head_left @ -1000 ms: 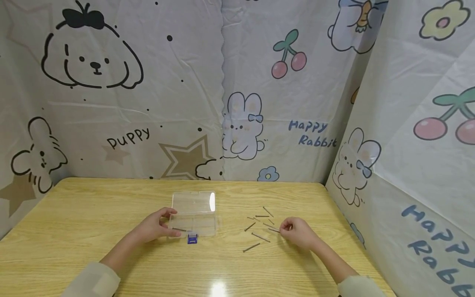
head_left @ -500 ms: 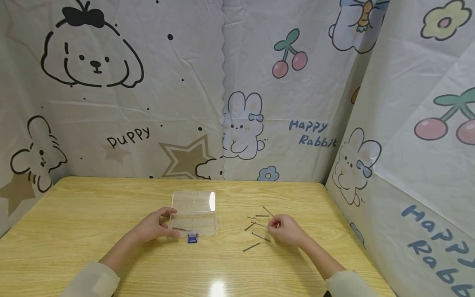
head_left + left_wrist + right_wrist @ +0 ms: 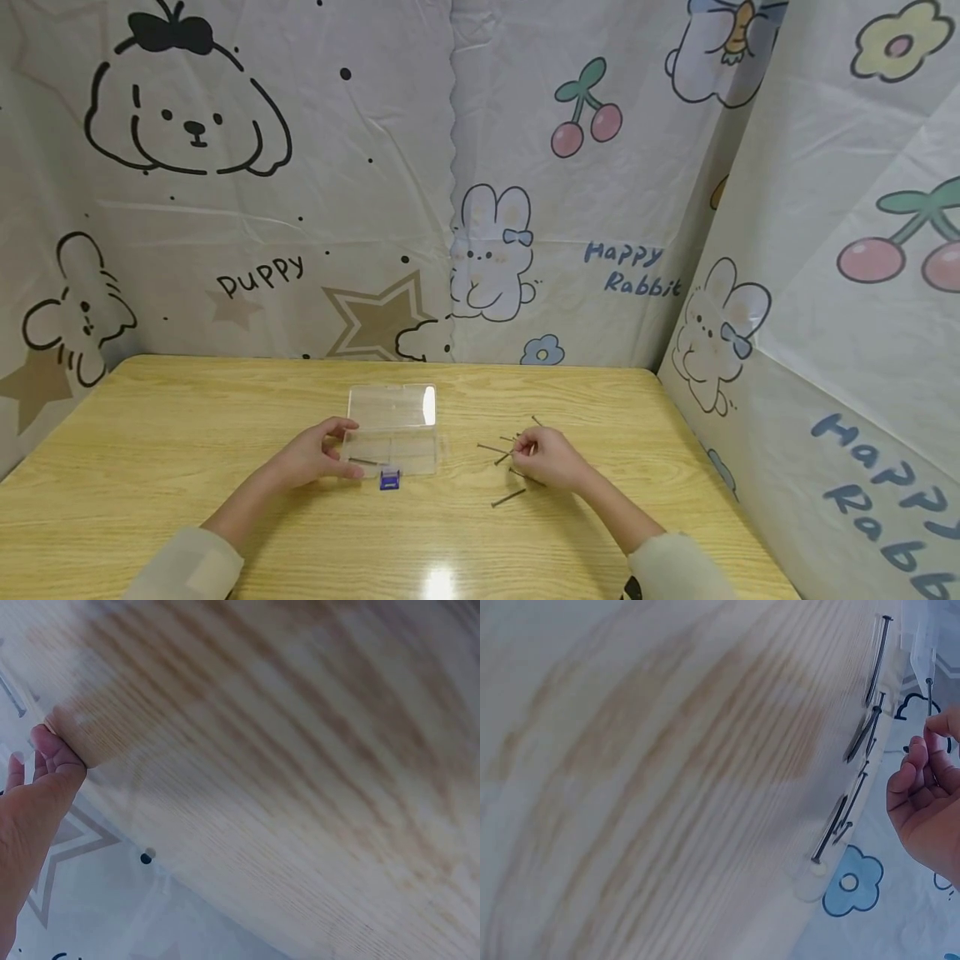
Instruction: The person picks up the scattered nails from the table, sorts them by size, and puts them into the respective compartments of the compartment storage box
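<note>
Right hand (image 3: 546, 457) has thumb and fingers pinched together on one end of a nail (image 3: 491, 447), held above the scattered loose nails (image 3: 508, 497), between them and a clear plastic box (image 3: 414, 452). The held nail's long axis runs nearly left to right, its head pointing left toward the box, that end slightly farther from the person; the right wrist view shows the head clear of the fingertips. Left hand (image 3: 322, 457) grips the left end of the box, thumb at the near corner and fingers at the far side. Inside, a single nail (image 3: 365, 461) lies roughly along the box's length in the left part; the lid (image 3: 392, 406) is folded back, and a blue latch (image 3: 389, 479) sits at the near edge. Nearest the person, one loose nail slants on the wood-grain table (image 3: 300, 550), head to the left, the other end farther away; others lie partly hidden by the right hand. The back cloth (image 3: 375, 208) reads "PUPPY" at left and "Happy Rabbit" at right; "Happy Rabbit" appears again, larger and cut off by the picture edge, on the side cloth (image 3: 862, 358).
</note>
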The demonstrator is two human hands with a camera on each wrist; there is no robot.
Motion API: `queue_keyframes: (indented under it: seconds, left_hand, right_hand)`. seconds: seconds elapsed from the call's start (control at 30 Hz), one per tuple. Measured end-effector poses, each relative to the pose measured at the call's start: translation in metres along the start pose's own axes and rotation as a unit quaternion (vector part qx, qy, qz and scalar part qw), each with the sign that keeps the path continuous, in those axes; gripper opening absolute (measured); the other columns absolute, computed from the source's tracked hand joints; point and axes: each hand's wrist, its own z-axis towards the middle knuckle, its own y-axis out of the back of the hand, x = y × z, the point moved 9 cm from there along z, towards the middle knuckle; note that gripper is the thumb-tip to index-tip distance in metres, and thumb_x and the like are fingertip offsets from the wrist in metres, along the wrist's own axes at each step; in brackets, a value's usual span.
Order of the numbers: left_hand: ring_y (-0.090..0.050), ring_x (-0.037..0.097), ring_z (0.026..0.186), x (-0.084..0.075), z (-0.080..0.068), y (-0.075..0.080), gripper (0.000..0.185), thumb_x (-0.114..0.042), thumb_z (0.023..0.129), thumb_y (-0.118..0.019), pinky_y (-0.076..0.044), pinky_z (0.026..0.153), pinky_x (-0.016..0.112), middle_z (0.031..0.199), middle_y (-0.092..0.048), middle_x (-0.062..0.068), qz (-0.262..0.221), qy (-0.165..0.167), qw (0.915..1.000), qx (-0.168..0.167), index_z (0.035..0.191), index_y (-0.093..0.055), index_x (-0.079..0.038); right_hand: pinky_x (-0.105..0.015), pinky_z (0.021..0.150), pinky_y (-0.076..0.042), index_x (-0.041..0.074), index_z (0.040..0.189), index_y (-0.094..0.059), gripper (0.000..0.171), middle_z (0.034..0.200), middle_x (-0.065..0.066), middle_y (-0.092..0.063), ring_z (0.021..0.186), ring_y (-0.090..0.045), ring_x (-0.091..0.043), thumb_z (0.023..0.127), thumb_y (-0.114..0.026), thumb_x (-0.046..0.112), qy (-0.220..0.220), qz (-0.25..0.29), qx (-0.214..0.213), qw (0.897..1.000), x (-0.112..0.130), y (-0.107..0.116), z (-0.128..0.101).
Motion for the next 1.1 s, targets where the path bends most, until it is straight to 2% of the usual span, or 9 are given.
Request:
queue_keyframes:
  seconds: [0.3, 0.47, 0.83, 1.1]
  left_hand:
    - [-0.047, 0.025, 0.094, 0.002, 0.0, -0.001, 0.079, -0.029, 0.069, -0.083, -0.041, 0.071, 0.031, 0.129, -0.044, 0.021, 0.002, 0.006, 1.0, 0.0, 0.133, -0.043, -0.004]
    - [-0.047, 0.025, 0.095, 0.003, 0.0, 0.0, 0.079, -0.029, 0.07, -0.083, -0.042, 0.072, 0.031, 0.129, -0.043, 0.021, 0.004, 0.006, 1.0, -0.002, 0.133, -0.043, -0.004]
    - [-0.047, 0.025, 0.093, 0.002, 0.0, 0.001, 0.079, -0.029, 0.069, -0.083, -0.041, 0.072, 0.031, 0.128, -0.044, 0.02, 0.003, 0.006, 1.0, -0.003, 0.133, -0.043, -0.004]
    - [-0.046, 0.024, 0.092, -0.001, -0.001, 0.001, 0.08, -0.029, 0.069, -0.083, -0.041, 0.072, 0.031, 0.127, -0.044, 0.02, -0.004, 0.001, 1.0, -0.001, 0.133, -0.043, -0.003]
  right_hand:
    - [-0.019, 0.06, -0.041, 0.003, 0.085, -0.065, 0.008, 0.078, -0.001, -0.059, 0.069, -0.048, -0.01, 0.085, -0.06, 0.008, 0.04, 0.004, 0.006, 0.999, 0.023, -0.014, 0.01]
    - [-0.02, 0.06, -0.042, 0.006, 0.085, -0.064, 0.006, 0.077, 0.0, -0.058, 0.068, -0.048, -0.009, 0.084, -0.059, 0.009, 0.038, 0.004, 0.007, 0.999, 0.029, -0.021, 0.015]
    - [-0.019, 0.059, -0.041, 0.004, 0.084, -0.065, 0.007, 0.077, 0.0, -0.058, 0.066, -0.048, -0.007, 0.082, -0.059, 0.007, 0.06, 0.013, 0.004, 0.998, 0.05, -0.037, 0.025]
    - [-0.018, 0.058, -0.041, 0.005, 0.086, -0.065, 0.007, 0.077, 0.001, -0.059, 0.065, -0.047, -0.006, 0.083, -0.059, 0.007, 0.059, 0.027, 0.015, 0.998, 0.061, -0.049, 0.03]
